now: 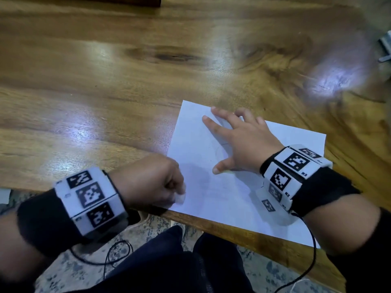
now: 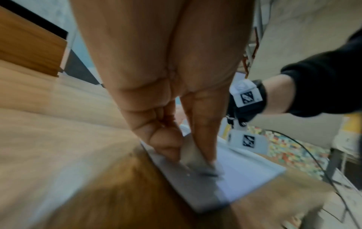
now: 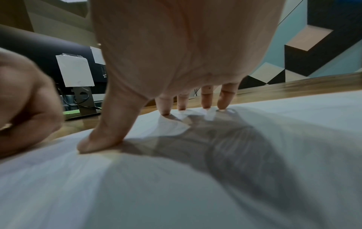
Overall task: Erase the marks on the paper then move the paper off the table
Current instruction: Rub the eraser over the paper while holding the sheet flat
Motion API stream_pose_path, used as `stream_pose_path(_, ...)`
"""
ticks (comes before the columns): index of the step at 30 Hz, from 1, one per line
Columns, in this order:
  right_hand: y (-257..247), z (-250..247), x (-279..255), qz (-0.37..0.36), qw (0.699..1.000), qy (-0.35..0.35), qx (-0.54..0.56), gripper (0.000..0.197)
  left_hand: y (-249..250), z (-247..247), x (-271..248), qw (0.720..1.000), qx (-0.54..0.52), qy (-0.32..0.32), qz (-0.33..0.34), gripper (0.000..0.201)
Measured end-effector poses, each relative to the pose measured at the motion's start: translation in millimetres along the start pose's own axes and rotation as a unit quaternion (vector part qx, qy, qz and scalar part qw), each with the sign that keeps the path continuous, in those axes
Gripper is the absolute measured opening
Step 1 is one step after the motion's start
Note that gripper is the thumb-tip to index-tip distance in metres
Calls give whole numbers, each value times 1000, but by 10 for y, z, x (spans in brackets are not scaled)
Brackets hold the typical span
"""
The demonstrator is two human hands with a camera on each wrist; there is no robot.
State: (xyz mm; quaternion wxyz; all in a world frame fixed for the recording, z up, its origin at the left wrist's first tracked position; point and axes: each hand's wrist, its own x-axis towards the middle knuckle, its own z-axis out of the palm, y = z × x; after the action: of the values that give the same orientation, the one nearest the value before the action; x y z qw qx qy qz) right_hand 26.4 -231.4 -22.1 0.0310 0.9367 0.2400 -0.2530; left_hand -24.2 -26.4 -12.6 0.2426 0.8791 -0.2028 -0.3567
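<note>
Your right hand lies spread on the paper, fingers straight and splayed. In the right wrist view the fingertips and thumb press down while the palm arches clear, so it grips nothing. That spread looks meant to pin the sheet so rubbing does not drag or crease it.

Your left hand is curled into a pinch around the eraser, a small pale block held between thumb and fingers. Its lower end meets the sheet near the left corner closest to you — the left wrist view shows this, though blurred. Holding it low and tight gives pressure right at the tip.

The paper is a thin, white, matte rectangle, lying flat and skewed on the table. Its near edge reaches the table's front edge or slightly past it; I cannot tell which. Faint pencil marks curve by your right thumb, and any others are too light to make out. My guess is that erasing is under way, not finished.

The table is glossy, grained wood, bright with glare. It is probably slick under a light sheet — another reason for the pinning hand. Both wrists wear bands with black-and-white square markers.
</note>
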Motion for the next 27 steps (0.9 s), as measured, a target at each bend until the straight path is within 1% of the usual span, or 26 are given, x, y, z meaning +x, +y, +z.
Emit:
stream_pose_path(1,2,1,2,0,1000,1,-1,109,28,-52,76,999,-2,41,0,15)
stream_pose_path(3,6,8,2,0,1000,2,-2,109,76,-146,276,990,9,143,3,18)
stream_pose_path(4,7,9,2,-2,1000,3,-2,109,107,-161,351,984,15,179,8,18)
stream_pose_path(5,9,11,3,-3,1000,3,-1,109,119,-147,399,981,18,194,12,16)
stream_pose_path(6,11,12,6,-4,1000,3,0,109,116,-116,395,982,21,187,20,12)
stream_pose_path(7,13,14,10,-4,1000,3,2,109,103,-63,350,987,24,158,29,10)
stream_pose_path(9,16,18,10,-5,1000,2,3,109,107,39,183,998,25,56,33,9)
stream_pose_path(10,19,21,8,-5,1000,4,3,109,103,58,129,999,19,19,31,10)
stream_pose_path(11,19,23,7,-6,1000,6,3,109,97,49,119,999,8,17,27,12)
stream_pose_path(12,17,23,5,-5,1000,7,3,109,103,17,150,999,2,44,22,13)
stream_pose_path(14,11,22,4,-2,1000,5,4,109,118,-65,304,990,11,141,18,14)
stream_pose_path(15,11,22,2,-1,1000,3,3,109,131,-87,377,983,16,179,24,14)
stream_pose_path(16,11,17,4,-1,1000,2,2,109,144,-92,414,980,22,196,30,12)
stream_pose_path(17,11,13,7,-1,1000,2,1,109,146,-70,408,980,34,190,36,11)
stream_pose_path(18,10,10,7,-2,1000,1,1,109,141,-26,362,984,47,165,44,12)
stream_pose_path(21,11,3,5,-3,1000,1,3,109,141,103,176,996,59,48,51,15)
stream_pose_path(22,10,-1,3,-4,1000,3,7,109,148,82,138,997,45,29,49,14)
stream_pose_path(23,11,1,3,-5,1000,5,10,109,123,45,124,999,25,19,32,16)
stream_pose_path(25,16,4,-5,-4,1000,4,19,109,51,-25,144,999,0,40,22,30)
stream_pose_path(26,15,8,-14,-2,1000,3,28,109,45,-56,165,997,21,74,22,36)
stream_pose_path(27,13,16,-23,-1,999,4,36,109,38,-57,195,995,27,99,18,37)
